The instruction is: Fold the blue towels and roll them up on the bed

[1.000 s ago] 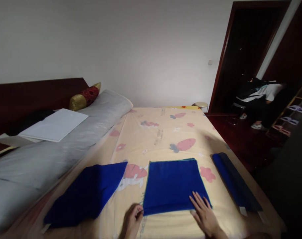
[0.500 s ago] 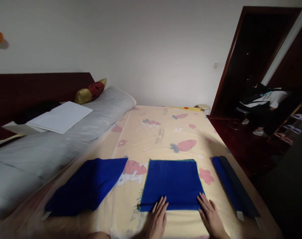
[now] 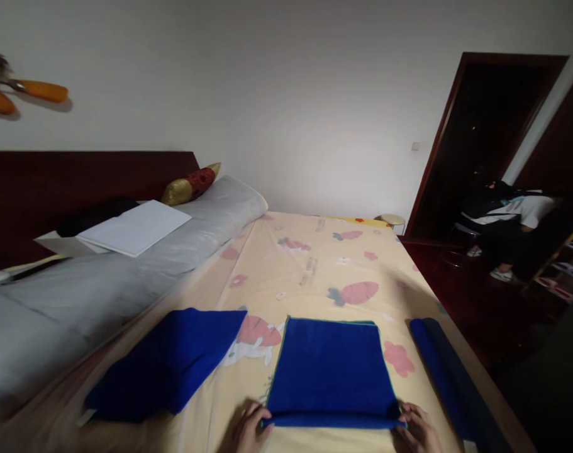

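Observation:
A blue cloth (image 3: 332,368) with green edging lies flat on the bed, its near edge turned up in a narrow fold. My left hand (image 3: 251,429) pinches the left end of that fold between thumb and fingers. At the other end, my right hand (image 3: 418,428) is closed on the right corner of the fold. To the left is another blue cloth (image 3: 168,365), spread unevenly with a pale tag at its near corner. Rolled or folded blue and dark cloths (image 3: 453,377) lie lengthwise along the bed's right side.
A cream bedsheet (image 3: 286,270) printed with carrots and rabbits covers the bed. Along the left runs a grey bedding roll (image 3: 139,283), with white boards (image 3: 138,228) and a red-gold pillow (image 3: 192,184) on it. A person (image 3: 507,214) sits by the dark doorway, near a round stool (image 3: 392,219).
Both hands have gone from lying flat at the cloth's near edge to gripping its two near corners. The near edge now forms a raised fold. The camera view has tilted up slightly.

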